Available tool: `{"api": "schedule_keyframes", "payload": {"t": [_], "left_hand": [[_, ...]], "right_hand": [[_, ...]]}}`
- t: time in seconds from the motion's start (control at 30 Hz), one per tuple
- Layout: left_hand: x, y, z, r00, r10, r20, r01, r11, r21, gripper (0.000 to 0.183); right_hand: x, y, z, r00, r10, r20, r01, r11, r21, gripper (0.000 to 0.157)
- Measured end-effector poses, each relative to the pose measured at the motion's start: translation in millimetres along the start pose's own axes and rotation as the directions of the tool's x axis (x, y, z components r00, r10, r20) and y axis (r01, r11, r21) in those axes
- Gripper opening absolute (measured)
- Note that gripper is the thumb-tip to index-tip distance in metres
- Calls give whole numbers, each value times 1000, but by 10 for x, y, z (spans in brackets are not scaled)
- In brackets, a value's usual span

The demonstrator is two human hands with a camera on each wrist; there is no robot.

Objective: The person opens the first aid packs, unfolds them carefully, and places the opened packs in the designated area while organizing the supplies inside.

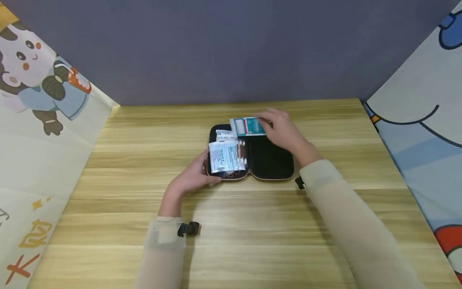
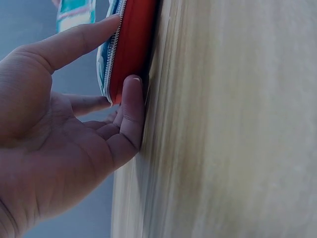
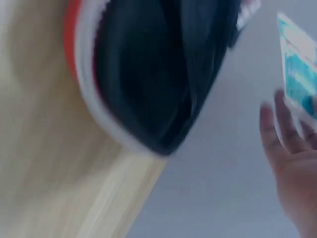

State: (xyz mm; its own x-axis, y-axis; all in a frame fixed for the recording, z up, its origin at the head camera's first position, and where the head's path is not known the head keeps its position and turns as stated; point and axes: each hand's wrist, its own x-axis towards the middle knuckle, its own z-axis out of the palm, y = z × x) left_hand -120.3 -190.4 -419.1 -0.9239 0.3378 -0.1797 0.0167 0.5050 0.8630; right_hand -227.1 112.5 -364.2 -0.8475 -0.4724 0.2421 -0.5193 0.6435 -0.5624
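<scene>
A small zip case [image 1: 272, 162] lies unfolded on the table, black inside and red outside. Its left half is filled with white-and-blue sachets [image 1: 223, 157] and a clear pack of swabs [image 1: 241, 154]. My left hand [image 1: 191, 175] grips the case's left side; in the left wrist view the thumb is on the zipper edge and fingers touch the red shell [image 2: 134, 47]. Between the thumb and fingers of my right hand [image 1: 283, 130] is a flat teal-and-white packet [image 1: 249, 127], held above the back of the case. The right wrist view shows this packet [image 3: 299, 74] apart from the case.
The wood-grain table [image 1: 249, 233] extends around the case. Behind it rises a dark grey panel [image 1: 231, 52]. Side panels with cartoon prints [image 1: 47, 76] flank the table. A black wrist camera [image 1: 188, 228] is strapped at the left sleeve.
</scene>
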Motion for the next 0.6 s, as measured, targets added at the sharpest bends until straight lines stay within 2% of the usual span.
{"api": "schedule_keyframes", "payload": {"t": [0.03,0.1,0.2,0.27,0.4,0.53,0.6], "left_hand": [[1,7,3,1000,-7,1,7,1000,-3,119],[0,21,8,1000,-27,0,27,1000,-10,120],[-6,29,16,999,-47,1,47,999,-8,121],[-7,31,20,999,-46,0,46,999,-1,121],[-1,36,23,999,-36,2,36,999,3,120],[7,34,19,999,-41,3,41,999,-5,119],[6,21,15,999,-36,0,36,999,4,119]], "right_hand": [[5,53,-69,998,67,1,-67,997,39,33],[6,174,-211,978,208,32,-210,972,102,36],[-26,388,-402,924,363,120,-378,913,155,40],[-62,524,-501,893,417,167,-442,884,153,42],[-163,750,-603,862,464,202,-487,870,78,41],[-227,881,-562,858,478,187,-488,873,9,37],[-227,900,-506,855,484,184,-494,869,9,36]]}}
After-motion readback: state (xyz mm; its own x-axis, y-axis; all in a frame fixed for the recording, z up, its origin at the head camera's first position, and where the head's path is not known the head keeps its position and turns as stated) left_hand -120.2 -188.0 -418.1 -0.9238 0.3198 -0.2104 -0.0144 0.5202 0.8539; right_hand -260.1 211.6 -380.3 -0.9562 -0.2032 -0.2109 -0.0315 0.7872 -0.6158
